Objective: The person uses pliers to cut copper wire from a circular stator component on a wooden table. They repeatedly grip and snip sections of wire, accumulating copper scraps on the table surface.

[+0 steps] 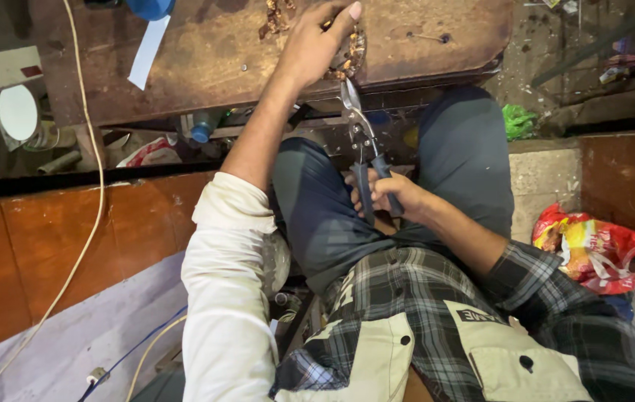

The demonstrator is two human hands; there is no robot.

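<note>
My left hand reaches forward onto the rusty brown workbench and rests on a small heap of brown metal scraps at its near edge. My right hand is closed around the dark blue handles of metal snips, held over my lap between my knees. The snips' silver blades point up toward the scraps, just below my left hand. Whether my left fingers pinch a piece is hidden by the hand itself.
A white strip lies on the bench at the left. A pale cable runs down across an orange-brown panel. Bottles and clutter sit under the bench. A red and yellow plastic bag lies at right, a green scrap beyond.
</note>
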